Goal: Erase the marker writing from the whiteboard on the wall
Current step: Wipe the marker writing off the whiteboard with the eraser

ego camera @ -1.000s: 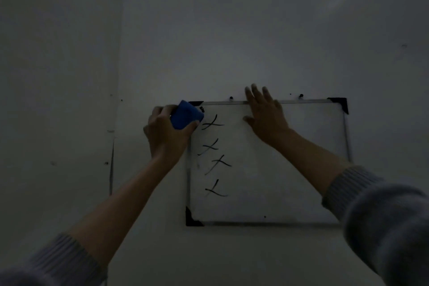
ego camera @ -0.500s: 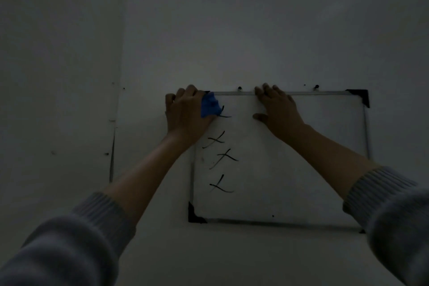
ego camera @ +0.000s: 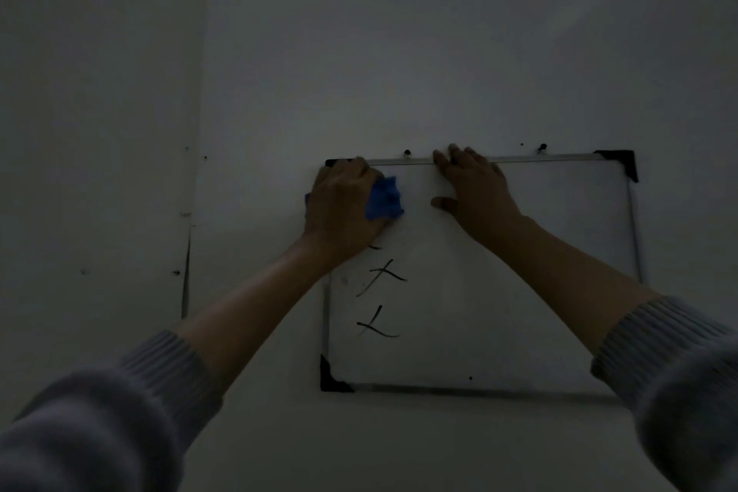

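Left hand (ego camera: 343, 208) grips a blue cloth (ego camera: 384, 199) against the whiteboard (ego camera: 519, 272) at its upper-left corner; right hand (ego camera: 475, 188) lies open, flat near its top edge.

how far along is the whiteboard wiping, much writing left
Roughly partway. Done: the top-left patch of the whiteboard beside the blue cloth shows no strokes. In hand: the left hand presses the cloth to the board, while the right hand lies flat at the top edge. Left: two full marks, upper mark and lower mark, plus a stroke end peeking from under the left hand.
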